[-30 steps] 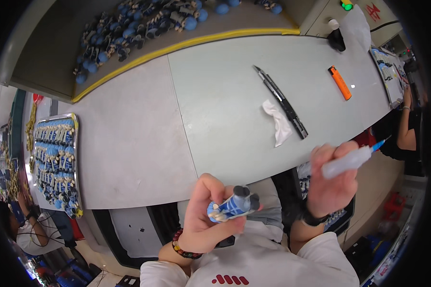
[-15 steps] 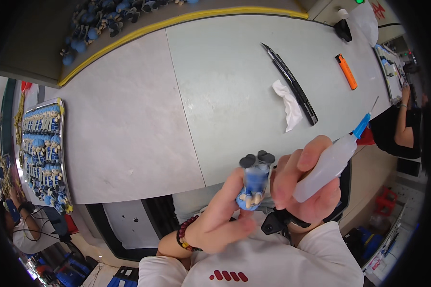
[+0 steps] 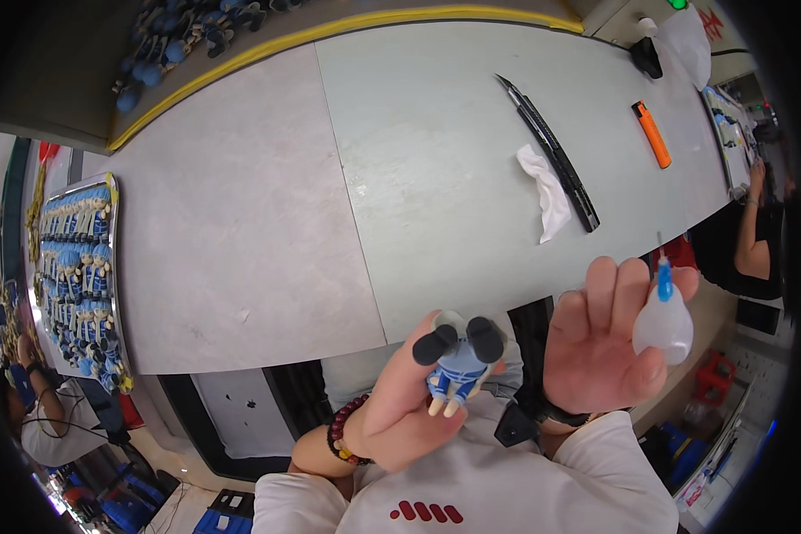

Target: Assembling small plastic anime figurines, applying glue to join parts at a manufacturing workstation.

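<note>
Blue-clothed and small, one toy figure sits in my left hand, close to my chest, with its black round ears up and its pale legs hanging toward me. That grip is clamped on it: thumb along the near side, fingers curled behind. Just right of the figure, my right hand holds one soft translucent squeeze bottle with a blue nozzle pointing up and away from me. The thumb and forefinger pinch the bottle's body while the other fingers stand spread and straight, so this grip is closed only on the bottle. Bottle and figure are apart, not touching.

Beyond the figure lies the grey surface. On it, up and to the right of the figure, I count one crumpled white cloth touching one long black blade-like tool, and farther right one orange lighter-shaped thing. Far left of the figure, one tray carries rows of blue figures, too many and too small to count. Farthest from the figure, past a yellow edge strip, a heap of more blue figures lies. Another person's arm shows at the right rim.
</note>
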`<state>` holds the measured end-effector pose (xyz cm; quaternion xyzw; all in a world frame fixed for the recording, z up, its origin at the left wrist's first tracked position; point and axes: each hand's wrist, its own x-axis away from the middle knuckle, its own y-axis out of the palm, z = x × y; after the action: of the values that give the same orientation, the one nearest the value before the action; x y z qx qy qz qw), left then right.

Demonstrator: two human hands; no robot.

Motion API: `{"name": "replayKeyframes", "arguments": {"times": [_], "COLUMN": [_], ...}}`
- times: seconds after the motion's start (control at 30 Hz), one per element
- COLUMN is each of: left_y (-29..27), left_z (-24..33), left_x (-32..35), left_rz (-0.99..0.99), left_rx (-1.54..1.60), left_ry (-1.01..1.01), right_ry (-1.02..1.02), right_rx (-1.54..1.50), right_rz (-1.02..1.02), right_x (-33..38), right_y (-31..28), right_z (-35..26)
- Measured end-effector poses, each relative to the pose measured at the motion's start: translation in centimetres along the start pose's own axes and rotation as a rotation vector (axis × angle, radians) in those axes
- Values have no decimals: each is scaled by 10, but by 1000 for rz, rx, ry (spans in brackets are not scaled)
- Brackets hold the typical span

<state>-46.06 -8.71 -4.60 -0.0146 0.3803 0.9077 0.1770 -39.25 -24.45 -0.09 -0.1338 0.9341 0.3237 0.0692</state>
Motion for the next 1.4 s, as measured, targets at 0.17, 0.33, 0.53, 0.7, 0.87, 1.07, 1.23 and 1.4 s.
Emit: {"name": "replayKeyframes", "arguments": {"times": [0.17, 0.33, 0.53, 0.7, 0.87, 1.07, 1.23, 1.4], "left_y": [1, 16, 20, 21, 22, 23, 22, 22], "left_z": [-4, 10, 14, 14, 15, 16, 15, 16], "left_x": [0, -8, -6, -6, -7, -8, -7, -6], "left_rz": [17, 180, 297, 308, 299, 285, 275, 295], "left_rx": [122, 169, 107, 124, 79, 71, 78, 76], "left_ry": [94, 19, -15, -15, -14, -21, -17, -23], "right_ry": [-176, -312, -195, -297, -330, -340, -325, -305], "right_rx": [-75, 158, 286, 530, 543, 552, 551, 545], "right_rz": [57, -93, -349, -390, -408, -409, -394, -407], "right_x": [1, 2, 2, 4, 2, 3, 3, 5], "right_y": [-3, -6, -7, -4, -2, -1, 2, -2], "right_z": [3, -3, -8, -2, 5, 4, 5, 6]}}
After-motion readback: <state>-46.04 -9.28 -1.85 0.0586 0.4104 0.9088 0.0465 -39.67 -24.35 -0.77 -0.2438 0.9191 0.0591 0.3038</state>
